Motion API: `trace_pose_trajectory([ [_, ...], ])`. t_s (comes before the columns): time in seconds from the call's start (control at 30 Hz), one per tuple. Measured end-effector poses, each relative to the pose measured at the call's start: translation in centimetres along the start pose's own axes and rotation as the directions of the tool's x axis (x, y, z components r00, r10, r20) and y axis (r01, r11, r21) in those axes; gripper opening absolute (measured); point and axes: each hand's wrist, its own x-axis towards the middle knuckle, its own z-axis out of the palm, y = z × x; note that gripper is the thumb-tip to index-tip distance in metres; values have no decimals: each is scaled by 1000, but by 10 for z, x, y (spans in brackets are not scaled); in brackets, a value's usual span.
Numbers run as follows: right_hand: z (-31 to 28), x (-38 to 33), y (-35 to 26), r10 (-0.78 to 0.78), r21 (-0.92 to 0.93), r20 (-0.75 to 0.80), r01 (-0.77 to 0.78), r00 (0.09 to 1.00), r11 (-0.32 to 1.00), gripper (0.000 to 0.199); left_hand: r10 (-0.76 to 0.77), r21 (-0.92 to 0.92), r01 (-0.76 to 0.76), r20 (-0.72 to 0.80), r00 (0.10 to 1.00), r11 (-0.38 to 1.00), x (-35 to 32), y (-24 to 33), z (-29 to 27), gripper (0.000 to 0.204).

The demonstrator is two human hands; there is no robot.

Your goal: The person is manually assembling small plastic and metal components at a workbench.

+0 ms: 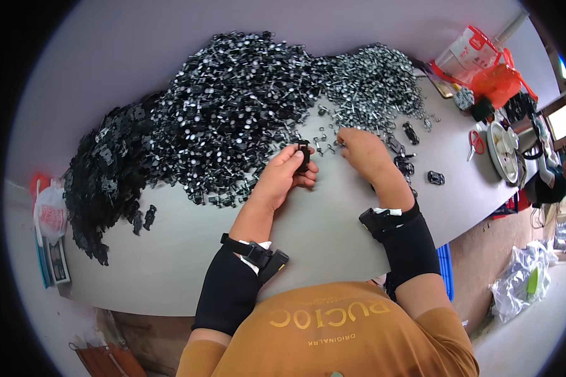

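Dressed in mustard-brown T-shirt [302,355], short-sleeved, softly creased. Printed with large yellow lettering [305,318], plus smaller yellow line [331,339] nearer lower edge of view. Covered over forearms by 2 snug, plain black sleeves: left sleeve [220,295], right sleeve [412,251]. Belted at hand end of each sleeve by black strap, carrying 1 boxy dark module per arm: left module [274,267], right module [372,221]. Marked on left module with small yellowish spot. Padded beside straps with crumpled white material [249,264], poking out at both arms.
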Motion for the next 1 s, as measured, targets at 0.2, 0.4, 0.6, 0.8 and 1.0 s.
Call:
trace_pose_trajectory([
  [0.2, 7, -1, -2, 26, 119, -95, -14, 995, 993, 20, -22, 21, 22, -15, 1000, 1000, -1, 0, -2, 20],
  [0.4, 12, 0, 3, 77, 65, -181, -66, 981, 996, 14, -20, 88, 22, -16, 1000, 996, -1, 4, -5, 14],
  [0.6, -10, -13, -7, 117, 360, -100, -74, 988, 930, 11, 24, 73, -22, -21, 1000, 997, 1, 0, -5, 11],
  [0.8, -15, -23, -24, -58, 392, -200, 134, 978, 910, 10, 8, 122, -10, 19, 1000, 992, -1, 4, -1, 11],
  [1.0, -14, -31, -56, -167, 493, -368, 344, 915, 799, 21, -32, 187, 34, -13, 999, 982, -9, 11, 3, 12],
])
